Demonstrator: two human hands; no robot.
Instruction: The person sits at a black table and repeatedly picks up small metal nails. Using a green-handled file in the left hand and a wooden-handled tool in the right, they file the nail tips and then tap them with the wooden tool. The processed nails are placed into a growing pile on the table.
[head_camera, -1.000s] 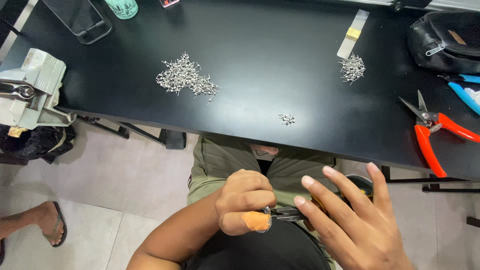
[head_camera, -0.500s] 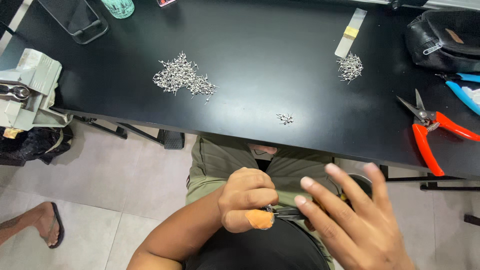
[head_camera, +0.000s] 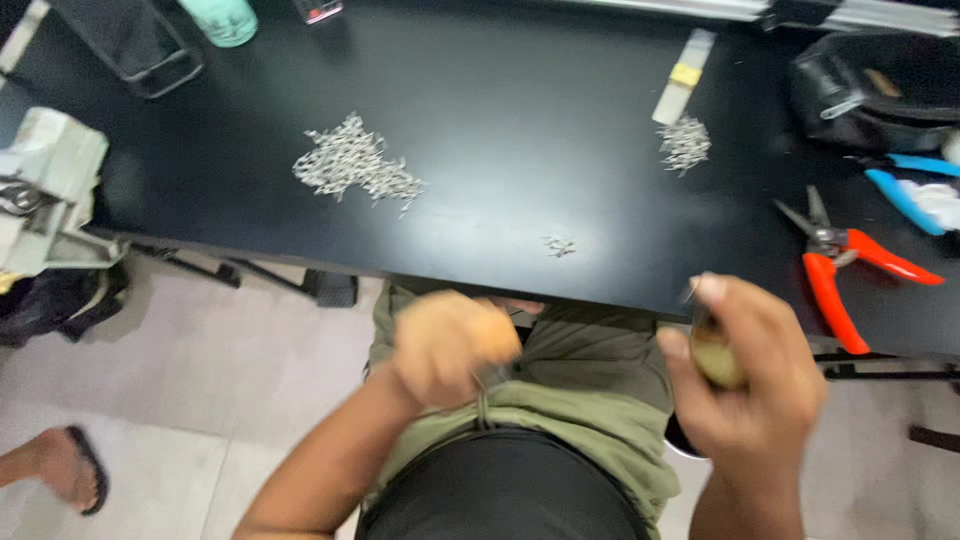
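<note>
change since a moment ago: the two hands were close together over the lap, left hand clenched on an orange-handled tool and the right hand spread open beside it; now they have drawn apart, and both are blurred by motion.
what that suggests: the joint work at the lap looks broken off for the moment, each hand carrying its own thing away from the other.
left hand (head_camera: 450, 345): clenched into a fist over the lap, just below the desk edge; an orange patch shows at the knuckles and a thin dark metal piece (head_camera: 482, 400) hangs below the fist. blur hides whether this is the same tool.
right hand (head_camera: 745, 375): no longer spread; fingers curled around a small yellowish-olive object (head_camera: 715, 355), with a thin tip showing above the fingers. what the object is, i cannot tell.
where the held things are: both in the air over the olive-green trousers (head_camera: 590, 370), near the front edge of the desk (head_camera: 520, 130), touching nothing on it.
on the desk: a large heap of small silver parts (head_camera: 352, 165) at left centre, a smaller heap (head_camera: 684, 142) towards the right below a pale strip with a yellow band (head_camera: 684, 76), and a tiny cluster (head_camera: 559, 245) near the front edge.
right side of desk: red-handled cutters (head_camera: 845, 260), blue-handled pliers (head_camera: 905, 190), a black pouch (head_camera: 875, 90).
left side: a grey bench vise (head_camera: 45, 190) at the desk end.
floor: a sandalled foot (head_camera: 60, 465) of another person at lower left.
</note>
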